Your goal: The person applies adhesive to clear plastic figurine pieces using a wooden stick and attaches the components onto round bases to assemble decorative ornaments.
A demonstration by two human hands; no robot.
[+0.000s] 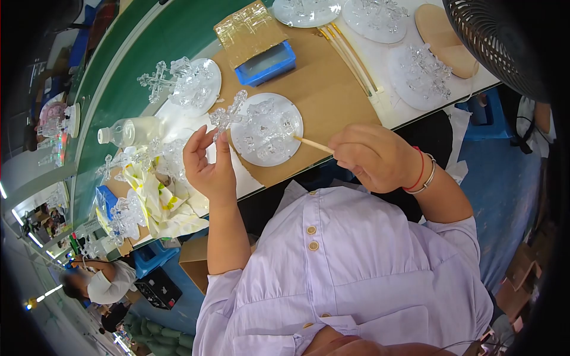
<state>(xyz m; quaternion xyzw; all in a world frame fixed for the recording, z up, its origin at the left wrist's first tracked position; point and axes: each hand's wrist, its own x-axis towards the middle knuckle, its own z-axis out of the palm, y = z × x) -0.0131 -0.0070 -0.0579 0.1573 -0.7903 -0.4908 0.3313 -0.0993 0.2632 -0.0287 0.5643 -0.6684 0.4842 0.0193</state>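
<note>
A round white disc (pixel 258 155) bears a cluster of clear, glassy ornaments, with a clear cross piece (pixel 228 115) reaching past its left edge. My left hand (pixel 209 163) is at that cross piece, its thumb and fingertips close around the lower end. My right hand (pixel 371 155) grips a thin wooden stick (pixel 316 145), whose tip meets the right side of the ornaments on the disc. The disc lies on brown cardboard (pixel 332 89) near the table's front edge.
Behind the disc stands a blue box (pixel 267 66) partly covered with brown tape. More ornamented discs (pixel 205 83) lie around. Left are a clear bottle (pixel 127 133) and crumpled yellow-white cloth (pixel 157 204). Brushes (pixel 350 53) and a fan (pixel 499 41) are at right. Another person (pixel 110 282) sits lower left.
</note>
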